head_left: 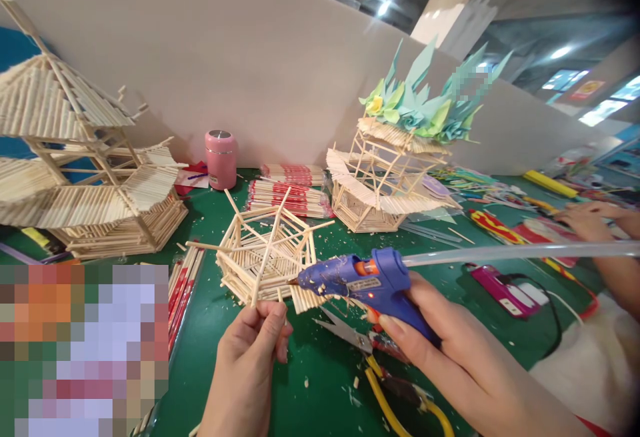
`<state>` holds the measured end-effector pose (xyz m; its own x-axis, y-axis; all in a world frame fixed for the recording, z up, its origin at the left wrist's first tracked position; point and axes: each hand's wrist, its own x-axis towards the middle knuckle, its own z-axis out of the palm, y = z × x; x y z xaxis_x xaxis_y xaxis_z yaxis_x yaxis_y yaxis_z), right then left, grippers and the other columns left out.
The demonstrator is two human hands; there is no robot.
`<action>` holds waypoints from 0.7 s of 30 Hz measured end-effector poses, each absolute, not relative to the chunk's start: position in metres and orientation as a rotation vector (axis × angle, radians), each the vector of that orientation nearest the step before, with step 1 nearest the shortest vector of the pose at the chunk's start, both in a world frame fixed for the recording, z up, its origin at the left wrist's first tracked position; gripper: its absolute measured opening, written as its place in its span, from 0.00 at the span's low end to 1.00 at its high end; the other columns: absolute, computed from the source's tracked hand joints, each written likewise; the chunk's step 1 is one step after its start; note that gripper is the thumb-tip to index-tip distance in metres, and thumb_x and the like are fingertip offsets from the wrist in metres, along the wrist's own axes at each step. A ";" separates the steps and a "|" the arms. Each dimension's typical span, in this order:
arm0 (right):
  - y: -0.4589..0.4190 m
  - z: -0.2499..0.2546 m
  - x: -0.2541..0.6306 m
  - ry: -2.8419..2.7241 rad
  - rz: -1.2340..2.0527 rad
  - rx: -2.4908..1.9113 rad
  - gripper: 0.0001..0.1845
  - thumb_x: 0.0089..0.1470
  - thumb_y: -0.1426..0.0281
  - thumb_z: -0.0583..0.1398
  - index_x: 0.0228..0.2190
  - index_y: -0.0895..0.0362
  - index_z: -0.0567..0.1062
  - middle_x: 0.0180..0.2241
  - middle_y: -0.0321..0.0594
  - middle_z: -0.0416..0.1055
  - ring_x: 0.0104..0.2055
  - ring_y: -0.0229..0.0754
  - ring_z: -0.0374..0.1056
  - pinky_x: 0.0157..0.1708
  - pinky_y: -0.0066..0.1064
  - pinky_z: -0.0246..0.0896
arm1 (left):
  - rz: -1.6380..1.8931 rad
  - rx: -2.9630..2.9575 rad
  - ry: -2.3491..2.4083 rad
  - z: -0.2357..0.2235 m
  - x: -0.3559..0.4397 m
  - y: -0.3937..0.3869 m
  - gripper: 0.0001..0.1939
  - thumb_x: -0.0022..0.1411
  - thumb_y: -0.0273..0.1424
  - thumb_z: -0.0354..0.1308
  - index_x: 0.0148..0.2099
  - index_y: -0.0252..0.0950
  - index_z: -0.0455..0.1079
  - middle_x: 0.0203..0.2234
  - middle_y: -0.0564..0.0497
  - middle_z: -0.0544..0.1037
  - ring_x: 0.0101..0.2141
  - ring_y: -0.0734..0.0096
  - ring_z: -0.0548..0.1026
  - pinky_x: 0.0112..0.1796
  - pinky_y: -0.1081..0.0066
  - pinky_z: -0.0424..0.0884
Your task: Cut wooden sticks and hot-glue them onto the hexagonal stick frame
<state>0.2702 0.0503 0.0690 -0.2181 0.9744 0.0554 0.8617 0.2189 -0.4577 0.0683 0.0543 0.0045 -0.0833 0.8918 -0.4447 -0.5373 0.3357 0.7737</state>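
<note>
Right hand (450, 350) is wrapped around a blue glue gun (367, 283) w/ a clear glue stick (520, 252) out the back, nozzle aimed at the little chopstick frame (260, 257) sitting mid green worktop (210, 330). Left hand (250, 357) has its fingers (273, 323) pinched on one thin wooden stick (267, 250) leaning over that frame. Yellow-handled pliers (395, 403) lie btw the hands, pink tumbler (221, 159) at the back.

Three stick-built models stand on the table: a tall pagoda (80, 150) at nine o'clock, a small frame (265, 257) at centre, a paper-topped one (385, 183) at one o'clock. One glue gun (365, 283), one pink canister (221, 159), two bundles of chopstick packets (293, 187).
</note>
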 end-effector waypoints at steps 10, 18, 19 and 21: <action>0.051 0.077 0.260 -2.122 0.526 -1.750 0.23 0.59 0.57 0.50 0.52 0.54 0.61 0.47 0.48 0.71 0.47 0.51 0.69 0.46 0.45 0.67 | 1.240 0.389 1.110 0.006 0.066 0.051 0.14 0.48 0.40 0.64 0.25 0.35 0.67 0.16 0.59 0.68 0.20 0.77 0.59 0.26 0.75 0.55; 0.046 0.069 0.275 -2.217 0.484 -1.766 0.26 0.59 0.57 0.51 0.55 0.54 0.57 0.50 0.47 0.70 0.51 0.50 0.67 0.48 0.44 0.66 | 1.253 0.405 1.084 0.002 0.067 0.052 0.13 0.51 0.38 0.63 0.26 0.35 0.67 0.17 0.59 0.68 0.19 0.79 0.59 0.25 0.76 0.55; 0.045 0.068 0.276 -2.217 0.464 -1.762 0.26 0.59 0.57 0.51 0.56 0.53 0.56 0.51 0.47 0.69 0.52 0.51 0.66 0.48 0.43 0.66 | 1.251 0.411 1.082 0.002 0.066 0.052 0.13 0.51 0.39 0.62 0.26 0.35 0.67 0.17 0.59 0.68 0.20 0.79 0.59 0.25 0.76 0.55; 0.043 0.066 0.279 -2.222 0.426 -1.755 0.26 0.58 0.57 0.51 0.55 0.53 0.57 0.51 0.46 0.70 0.53 0.51 0.66 0.46 0.41 0.68 | 1.246 0.421 1.088 0.003 0.066 0.052 0.13 0.52 0.39 0.62 0.26 0.35 0.67 0.17 0.59 0.68 0.20 0.79 0.59 0.25 0.76 0.55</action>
<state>0.2786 0.0430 0.0664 -0.2247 0.9738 0.0341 0.8920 0.2197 -0.3950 0.0663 0.0516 0.0028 -0.0667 0.9018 -0.4270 -0.5448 0.3256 0.7727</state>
